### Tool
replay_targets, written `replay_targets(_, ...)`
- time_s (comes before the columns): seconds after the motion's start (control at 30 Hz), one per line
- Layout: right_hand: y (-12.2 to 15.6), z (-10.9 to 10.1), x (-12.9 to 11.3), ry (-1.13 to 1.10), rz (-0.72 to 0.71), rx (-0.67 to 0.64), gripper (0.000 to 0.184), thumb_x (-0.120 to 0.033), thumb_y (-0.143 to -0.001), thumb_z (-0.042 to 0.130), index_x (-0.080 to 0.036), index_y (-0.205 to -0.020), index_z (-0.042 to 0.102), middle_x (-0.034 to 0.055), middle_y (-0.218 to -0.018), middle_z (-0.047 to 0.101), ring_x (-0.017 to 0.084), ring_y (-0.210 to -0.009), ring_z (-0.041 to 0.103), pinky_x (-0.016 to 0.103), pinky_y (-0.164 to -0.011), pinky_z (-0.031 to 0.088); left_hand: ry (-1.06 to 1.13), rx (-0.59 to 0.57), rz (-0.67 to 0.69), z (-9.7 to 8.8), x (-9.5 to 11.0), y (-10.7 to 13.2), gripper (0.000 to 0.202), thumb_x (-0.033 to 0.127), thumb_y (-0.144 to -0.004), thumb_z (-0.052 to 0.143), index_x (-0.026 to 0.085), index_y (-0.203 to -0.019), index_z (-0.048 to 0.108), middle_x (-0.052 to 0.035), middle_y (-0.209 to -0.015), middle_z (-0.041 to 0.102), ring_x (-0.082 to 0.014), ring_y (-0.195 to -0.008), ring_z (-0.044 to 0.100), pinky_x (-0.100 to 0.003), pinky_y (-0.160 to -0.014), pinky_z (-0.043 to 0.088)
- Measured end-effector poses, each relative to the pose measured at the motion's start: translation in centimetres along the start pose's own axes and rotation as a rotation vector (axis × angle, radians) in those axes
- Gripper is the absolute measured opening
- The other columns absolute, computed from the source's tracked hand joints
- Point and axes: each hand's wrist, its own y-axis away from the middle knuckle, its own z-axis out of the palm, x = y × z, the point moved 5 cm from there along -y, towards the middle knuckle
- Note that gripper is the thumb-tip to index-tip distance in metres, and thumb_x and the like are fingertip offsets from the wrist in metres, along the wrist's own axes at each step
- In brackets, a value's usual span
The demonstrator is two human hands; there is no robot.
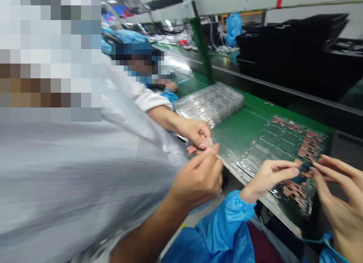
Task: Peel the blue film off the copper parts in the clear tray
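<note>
My left hand (270,176), in a blue sleeve, pinches the near side of a small dark blue piece (304,167). Its kind is hard to make out, and a coppery bit shows beside it. On the other side, the fingertips of my right hand (337,189) close on the same piece. Both hands are above a clear plastic tray (265,140) with moulded pockets. Coppery-pink small flat parts (310,142) lie in its right-hand and near pockets; my hands hide some of the tray.
At left, close by, stands a person in a white coat (136,153), whose two hands (202,174) hold a small pale piece. Stacked clear trays (211,100) rest on the green bench (231,136). Black bins (295,47) stand beyond. Another person in blue (133,39) sits farther along.
</note>
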Motion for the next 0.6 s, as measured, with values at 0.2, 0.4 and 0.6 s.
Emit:
replay_targets(0.2,-0.7,0.3,-1.8,-0.006,-0.069,-0.024,0.017,-0.013,-0.100,0.077,-0.025,-0.112,0.078,0.0086,-0.121,0.079,0.023,-0.105,0.079,0.036,-0.087,0.067,0.033,-0.120,-0.018,1.3,-1.7,-0.3,0.043,0.047,-0.080,0.093,0.017,-0.111,0.088,-0.0124,-0.106,0.085,-0.0220,-0.080,0.078,-0.030,-0.069,0.063)
replay_targets(0.4,0.1,0.3,-2.0,0.039,-0.110,-0.020,0.024,-0.009,-0.100,0.074,-0.025,-0.118,0.076,0.0074,-0.112,0.079,0.020,-0.100,0.077,0.033,-0.083,0.067,0.040,-0.135,-0.012,1.2,-1.6,-0.5,0.041,0.048,-0.080,0.094,0.018,-0.108,0.088,-0.0129,-0.112,0.084,-0.0242,-0.088,0.077,-0.031,-0.068,0.064)
replay_targets(0.6,-0.2,0.3,-2.5,0.043,-0.146,-0.018,0.023,-0.007,-0.100,0.073,-0.023,-0.117,0.075,0.0076,-0.107,0.079,0.020,-0.099,0.076,0.033,-0.085,0.065,0.108,-0.168,-0.031,1.7,-1.8,-0.6,0.038,0.045,-0.082,0.093,0.017,-0.107,0.087,-0.0122,-0.109,0.083,-0.0232,-0.087,0.077,-0.026,-0.061,0.060)
